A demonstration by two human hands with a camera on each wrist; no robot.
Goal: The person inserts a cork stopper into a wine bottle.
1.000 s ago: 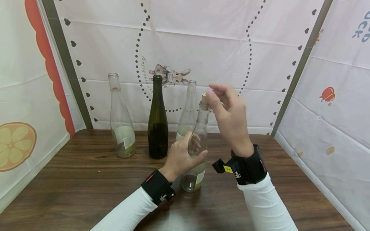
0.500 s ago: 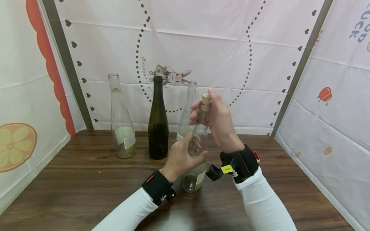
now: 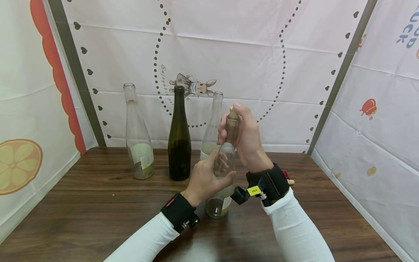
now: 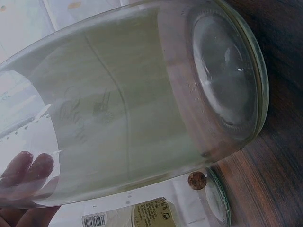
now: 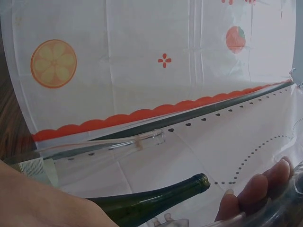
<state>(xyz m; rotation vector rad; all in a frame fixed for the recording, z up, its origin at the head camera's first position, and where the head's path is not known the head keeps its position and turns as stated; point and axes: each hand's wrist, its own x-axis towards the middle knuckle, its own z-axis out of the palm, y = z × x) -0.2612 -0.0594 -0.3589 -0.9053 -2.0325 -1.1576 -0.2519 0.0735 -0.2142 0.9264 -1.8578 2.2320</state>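
On the table point(image 3: 98, 218), I saw the bottle point(image 3: 230, 156) standing right of centre frame, mouth up, its long axis running upward, slightly rightward. The left hand point(image 3: 207, 182) gripped its body; the right hand point(image 3: 247, 140) had just closed its grip round the neck, by the cork point(image 3: 233, 112), apparently bracing the work.

Glossy glass bottle point(image 4: 128, 99) — matt cork point(image 3: 233, 113)

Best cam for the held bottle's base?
Left wrist: the held bottle's base appears large and close, nothing in front. Head shows it smaller, below the left hand. Right wrist doesn't show it.
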